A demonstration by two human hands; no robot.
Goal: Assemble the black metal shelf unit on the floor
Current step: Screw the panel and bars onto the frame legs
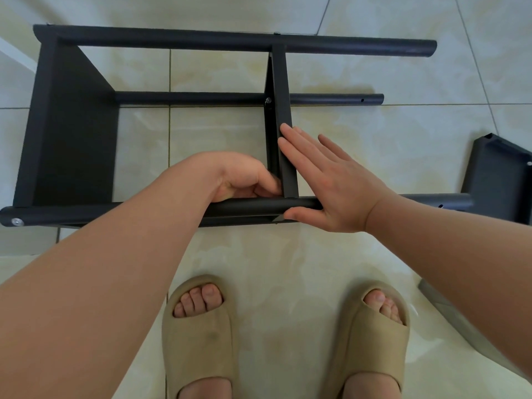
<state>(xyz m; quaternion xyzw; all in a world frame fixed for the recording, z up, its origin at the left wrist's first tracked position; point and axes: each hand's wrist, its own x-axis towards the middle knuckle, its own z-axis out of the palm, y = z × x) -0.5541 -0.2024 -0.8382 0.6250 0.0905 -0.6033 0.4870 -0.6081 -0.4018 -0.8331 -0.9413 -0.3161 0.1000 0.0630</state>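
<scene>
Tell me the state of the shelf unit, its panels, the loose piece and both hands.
Shelf unit: on its side on the floor, partly assembled.
End panel: fitted between the poles.
Middle panel: standing on edge between the poles, a hand pressed on it.
Loose panel: at the right, not fitted.
Left hand: fingers curled at the middle panel's near joint; contents hidden.
Right hand: flat, fingers straight, against the middle panel.

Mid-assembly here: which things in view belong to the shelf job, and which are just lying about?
Job:
shelf frame
middle shelf panel, right hand flat against it
near tube, left hand curled at its joint
loose shelf panel, at the right

Lying about:
grey flat piece, lower right
beige slippers, worn on the feet
</scene>
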